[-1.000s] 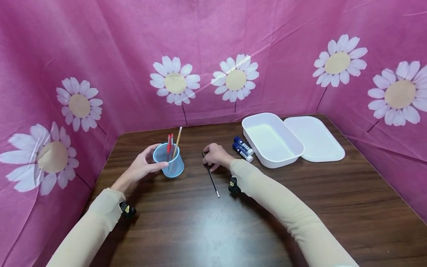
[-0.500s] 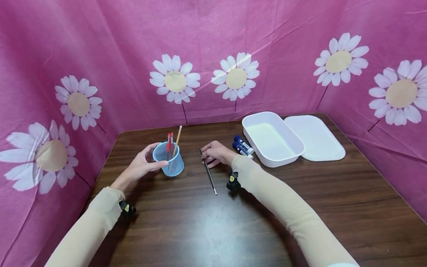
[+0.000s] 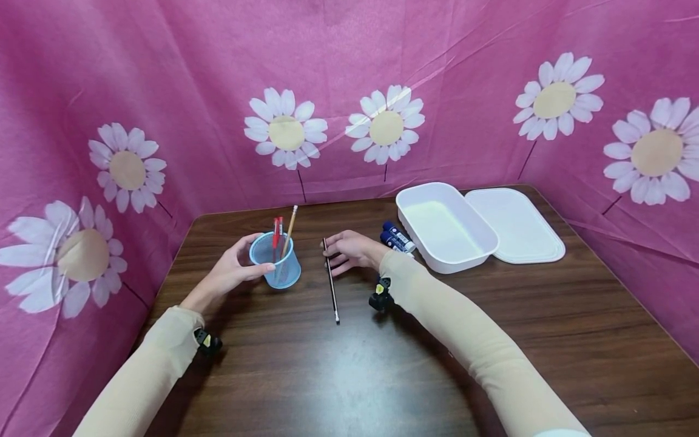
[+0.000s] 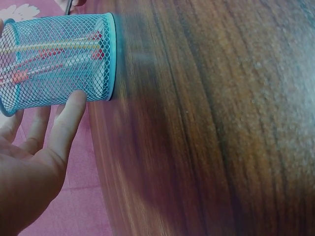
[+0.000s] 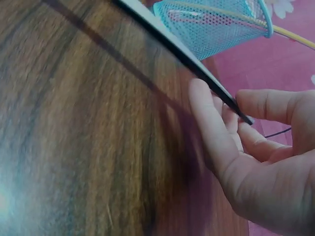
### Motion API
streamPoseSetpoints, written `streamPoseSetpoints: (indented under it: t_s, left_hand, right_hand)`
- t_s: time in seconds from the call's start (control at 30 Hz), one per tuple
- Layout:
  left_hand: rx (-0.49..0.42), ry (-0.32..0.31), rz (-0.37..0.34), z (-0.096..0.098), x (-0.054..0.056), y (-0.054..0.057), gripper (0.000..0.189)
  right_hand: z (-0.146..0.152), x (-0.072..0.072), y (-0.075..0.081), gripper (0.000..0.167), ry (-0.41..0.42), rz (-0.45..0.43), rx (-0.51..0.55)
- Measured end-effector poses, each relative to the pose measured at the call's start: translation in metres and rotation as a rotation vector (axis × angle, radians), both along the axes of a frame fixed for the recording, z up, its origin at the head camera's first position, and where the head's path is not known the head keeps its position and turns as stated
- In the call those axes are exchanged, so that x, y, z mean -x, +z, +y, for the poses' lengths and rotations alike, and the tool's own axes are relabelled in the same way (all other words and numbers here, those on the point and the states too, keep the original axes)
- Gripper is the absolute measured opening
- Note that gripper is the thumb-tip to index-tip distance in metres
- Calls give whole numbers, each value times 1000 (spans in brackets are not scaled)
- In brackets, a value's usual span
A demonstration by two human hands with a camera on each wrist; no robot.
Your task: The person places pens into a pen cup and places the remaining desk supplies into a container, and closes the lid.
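My left hand [image 3: 232,270] holds the light blue mesh pencil cup [image 3: 287,274] from the left, thumb at the near side and fingers round the back. Inside the cup stand two red pens [image 3: 278,229] and a yellow pencil [image 3: 291,226]. The left wrist view shows the thumb [image 4: 70,120] against the mesh, low on the cup. To the right of the cup, my right hand [image 3: 356,249] pinches a dark pencil [image 3: 332,288] near its far end. Its eraser end points toward me, and a shadow below it in the right wrist view shows it is lifted off the table.
Two blue-and-white glue sticks [image 3: 400,235] lie right of my right hand, partly behind it. Beyond them sits a white plastic box [image 3: 445,267], with its white lid [image 3: 524,227] beside it. A pink flowered cloth [image 3: 338,54] surrounds the wooden table [image 3: 262,376].
My right hand has lifted the dark pencil and brought it slightly left, turning it more upright in the head view. My left hand and the cup have barely moved.
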State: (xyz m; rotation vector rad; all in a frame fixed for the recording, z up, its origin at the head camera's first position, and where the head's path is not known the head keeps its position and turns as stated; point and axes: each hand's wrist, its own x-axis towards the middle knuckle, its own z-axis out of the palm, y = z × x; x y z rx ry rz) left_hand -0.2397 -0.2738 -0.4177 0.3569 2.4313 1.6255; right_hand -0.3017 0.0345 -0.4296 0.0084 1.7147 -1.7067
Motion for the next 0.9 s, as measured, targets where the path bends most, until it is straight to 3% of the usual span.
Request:
streamPoseSetpoints:
  t_s: [0.47, 0.9]
  left_hand:
    - [-1, -13, 2, 0, -2, 2, 78]
    - [1, -11, 16, -2, -1, 1, 77]
  right_hand:
    - [-2, -1, 10, 42, 90, -46, 57]
    - [5, 5, 38, 50, 175, -18, 90]
